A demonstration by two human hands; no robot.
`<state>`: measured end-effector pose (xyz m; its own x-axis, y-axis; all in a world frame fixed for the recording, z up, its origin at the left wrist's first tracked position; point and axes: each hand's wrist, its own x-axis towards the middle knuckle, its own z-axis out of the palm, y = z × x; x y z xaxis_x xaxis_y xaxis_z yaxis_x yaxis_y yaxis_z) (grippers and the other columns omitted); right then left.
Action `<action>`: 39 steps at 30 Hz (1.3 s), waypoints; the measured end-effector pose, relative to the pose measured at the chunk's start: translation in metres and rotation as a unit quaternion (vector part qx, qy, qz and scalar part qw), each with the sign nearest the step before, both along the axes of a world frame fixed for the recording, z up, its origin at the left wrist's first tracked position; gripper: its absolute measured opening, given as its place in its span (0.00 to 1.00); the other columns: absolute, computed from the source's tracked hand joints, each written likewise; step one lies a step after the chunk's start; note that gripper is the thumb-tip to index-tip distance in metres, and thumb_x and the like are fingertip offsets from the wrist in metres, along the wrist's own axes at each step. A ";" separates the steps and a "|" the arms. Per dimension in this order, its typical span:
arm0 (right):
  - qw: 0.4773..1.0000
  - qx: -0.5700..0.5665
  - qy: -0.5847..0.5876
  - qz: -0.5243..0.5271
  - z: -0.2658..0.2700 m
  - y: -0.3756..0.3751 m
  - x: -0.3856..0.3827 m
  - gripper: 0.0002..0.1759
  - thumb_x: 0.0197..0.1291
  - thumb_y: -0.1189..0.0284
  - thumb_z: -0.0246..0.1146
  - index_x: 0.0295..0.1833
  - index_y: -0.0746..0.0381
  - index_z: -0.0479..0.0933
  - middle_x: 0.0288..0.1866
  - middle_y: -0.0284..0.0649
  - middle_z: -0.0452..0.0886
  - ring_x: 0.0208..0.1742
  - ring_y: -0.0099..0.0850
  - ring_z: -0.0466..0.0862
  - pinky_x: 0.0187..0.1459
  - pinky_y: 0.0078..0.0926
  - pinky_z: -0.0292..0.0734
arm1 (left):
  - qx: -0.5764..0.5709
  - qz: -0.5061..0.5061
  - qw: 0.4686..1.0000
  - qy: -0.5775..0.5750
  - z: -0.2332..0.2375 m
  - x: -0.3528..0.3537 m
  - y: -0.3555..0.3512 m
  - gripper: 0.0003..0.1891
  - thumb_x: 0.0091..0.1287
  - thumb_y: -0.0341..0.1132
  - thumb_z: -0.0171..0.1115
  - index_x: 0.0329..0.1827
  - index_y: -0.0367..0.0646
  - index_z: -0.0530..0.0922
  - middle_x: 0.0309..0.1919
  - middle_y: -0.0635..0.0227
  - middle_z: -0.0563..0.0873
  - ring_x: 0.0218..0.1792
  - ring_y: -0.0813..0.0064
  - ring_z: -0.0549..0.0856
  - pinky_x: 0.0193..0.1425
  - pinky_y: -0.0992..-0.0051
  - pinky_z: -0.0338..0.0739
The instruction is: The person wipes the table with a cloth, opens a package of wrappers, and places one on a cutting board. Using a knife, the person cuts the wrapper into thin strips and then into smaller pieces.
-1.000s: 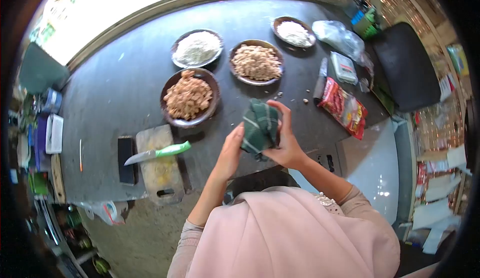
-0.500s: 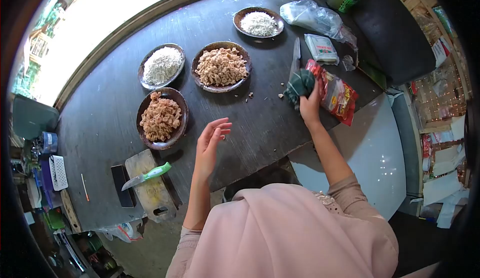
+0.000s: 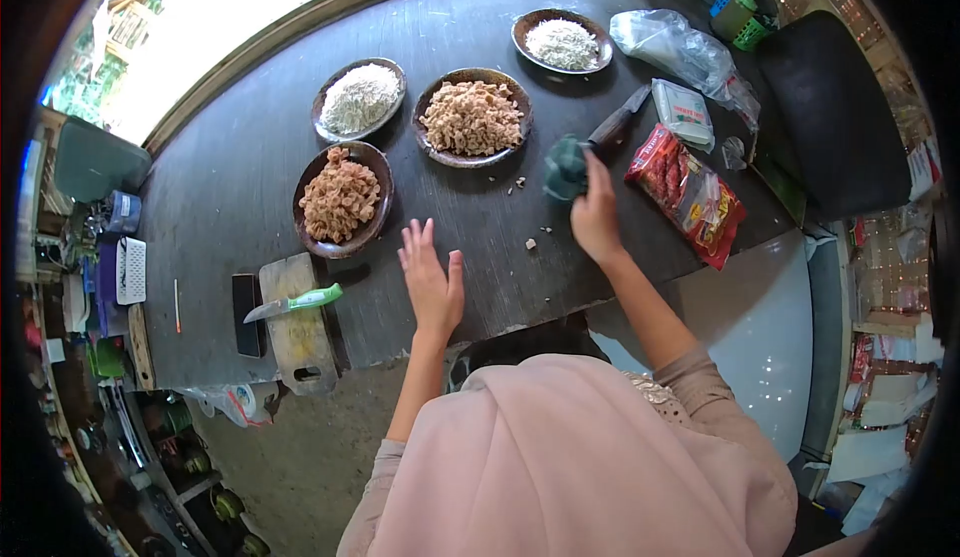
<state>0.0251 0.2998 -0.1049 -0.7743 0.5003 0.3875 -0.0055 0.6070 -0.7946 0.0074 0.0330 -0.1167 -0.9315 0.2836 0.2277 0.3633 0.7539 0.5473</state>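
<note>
My right hand (image 3: 598,219) is closed on a bunched dark green cloth (image 3: 565,169), pressed low over the dark table; the cloth is a little blurred. Just beyond it lies a knife (image 3: 628,115) with a dark handle. Small crumbs (image 3: 530,244) are scattered to the left of my right hand. My left hand (image 3: 434,287) is open, fingers spread, over the table near the front edge, with nothing in it. Nearest to it is a brown plate (image 3: 378,219) of light brown chunks (image 3: 340,197). Another plate (image 3: 477,160) of crumbled pieces (image 3: 472,117) stands farther back.
Two plates of white shreds or powder (image 3: 360,100) (image 3: 562,45) stand farther back. On the right are a red packet (image 3: 685,197), a white pack (image 3: 684,115) and a clear plastic bag (image 3: 670,49). A green-handled knife (image 3: 315,298) lies across a cutting board (image 3: 300,342) beside a phone (image 3: 248,315).
My right hand has moved the cloth leftward across the table, away from the red packet. My left hand has spread its fingers. The view has shifted, so the tabletop things appear farther right.
</note>
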 end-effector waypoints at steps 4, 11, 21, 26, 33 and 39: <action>0.978 0.021 -0.049 0.203 0.005 -0.030 0.001 0.39 0.49 0.92 0.46 0.71 0.61 0.70 0.63 0.57 0.74 0.66 0.57 0.74 0.70 0.47 0.67 | 0.148 -0.083 0.982 -0.079 0.017 0.015 0.025 0.34 0.77 0.43 0.53 0.80 0.36 0.56 0.77 0.46 0.64 0.80 0.48 0.59 0.83 0.54 0.48; 0.988 0.010 -0.037 0.147 0.001 -0.024 -0.022 0.39 0.49 0.91 0.47 0.70 0.60 0.72 0.65 0.57 0.74 0.69 0.56 0.73 0.72 0.44 0.66 | 0.243 0.077 0.966 -0.037 0.003 0.024 0.008 0.32 0.82 0.50 0.40 0.79 0.32 0.56 0.77 0.46 0.64 0.80 0.48 0.59 0.82 0.54 0.48; 0.954 -0.042 -0.004 0.297 -0.002 -0.003 -0.031 0.33 0.51 0.90 0.48 0.62 0.62 0.78 0.61 0.54 0.80 0.65 0.53 0.77 0.71 0.42 0.70 | 0.342 0.142 0.928 0.031 0.008 0.059 0.016 0.36 0.81 0.59 0.37 0.75 0.32 0.59 0.76 0.44 0.64 0.78 0.48 0.62 0.82 0.54 0.52; 0.886 0.053 -0.019 0.460 0.000 -0.045 -0.031 0.30 0.53 0.88 0.51 0.61 0.61 0.80 0.60 0.51 0.81 0.65 0.48 0.78 0.68 0.42 0.71 | 0.305 0.194 0.928 0.084 -0.010 0.066 0.025 0.36 0.80 0.60 0.37 0.73 0.33 0.61 0.75 0.44 0.66 0.77 0.48 0.64 0.82 0.53 0.51; 0.836 -0.113 -0.010 0.537 0.011 -0.043 -0.070 0.29 0.50 0.91 0.50 0.58 0.64 0.81 0.54 0.53 0.84 0.58 0.50 0.83 0.66 0.40 0.72 | 0.163 0.220 0.945 0.179 -0.018 0.072 0.026 0.33 0.81 0.58 0.36 0.71 0.35 0.63 0.73 0.43 0.70 0.77 0.46 0.64 0.81 0.49 0.47; 0.806 0.023 -0.078 0.587 -0.003 -0.092 -0.031 0.31 0.51 0.90 0.50 0.57 0.56 0.84 0.56 0.44 0.86 0.62 0.45 0.81 0.75 0.59 0.58 | 0.326 0.197 0.911 0.156 -0.022 0.066 0.018 0.36 0.80 0.62 0.35 0.72 0.36 0.60 0.76 0.46 0.64 0.78 0.50 0.62 0.82 0.50 0.45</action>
